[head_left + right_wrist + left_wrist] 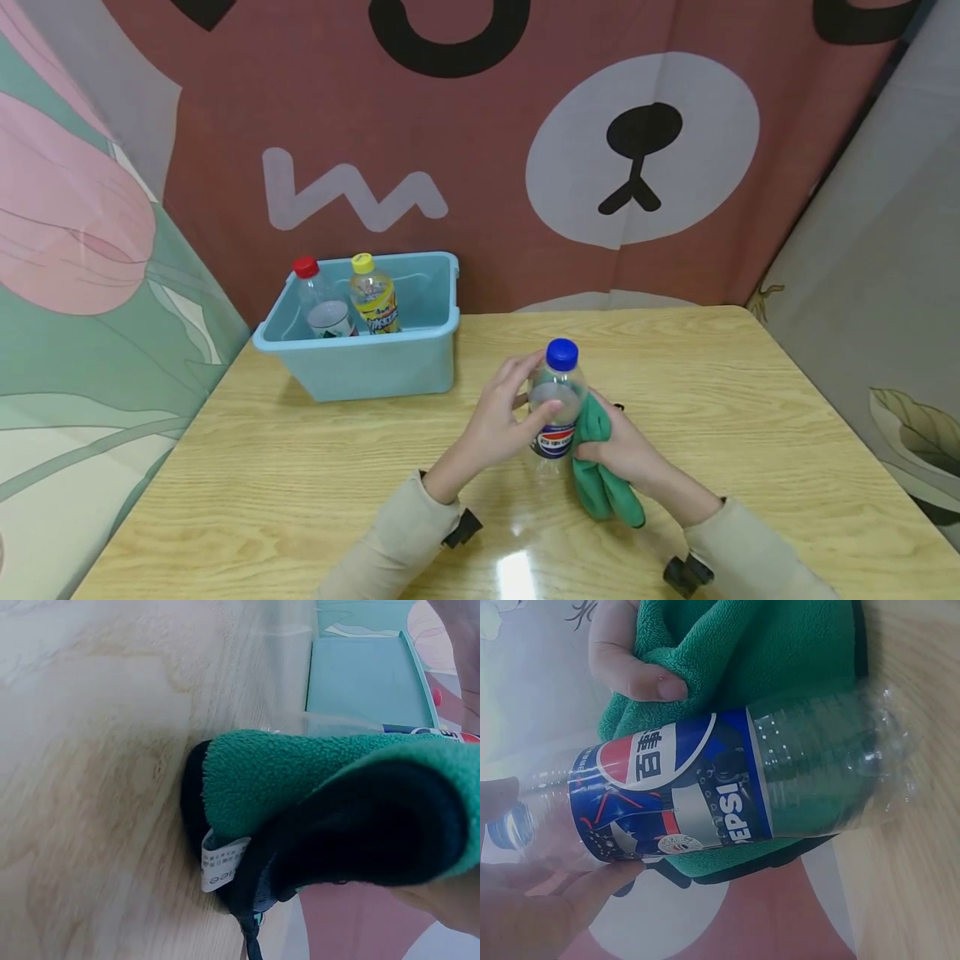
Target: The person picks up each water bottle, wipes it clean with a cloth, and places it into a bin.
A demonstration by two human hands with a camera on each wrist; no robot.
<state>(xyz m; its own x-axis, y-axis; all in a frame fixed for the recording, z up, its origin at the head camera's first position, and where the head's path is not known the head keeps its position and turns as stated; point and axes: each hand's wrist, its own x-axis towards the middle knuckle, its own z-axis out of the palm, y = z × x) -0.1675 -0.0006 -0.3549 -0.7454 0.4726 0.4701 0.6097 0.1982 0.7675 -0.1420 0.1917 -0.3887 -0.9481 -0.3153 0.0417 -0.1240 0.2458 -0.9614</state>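
A clear plastic Pepsi bottle with a blue cap stands upright on the table. My left hand grips its upper part from the left, thumb in front and fingers behind. In my right hand is a folded green cloth, pressed along the bottle's right side. The left wrist view shows the bottle's blue label with the cloth behind it. In the right wrist view the cloth has a dark edge and a small white tag, and it hides most of the bottle.
At the back left of the wooden table stands a light blue bin. Inside it are a red-capped bottle and a yellow-capped bottle. A printed curtain hangs behind the table.
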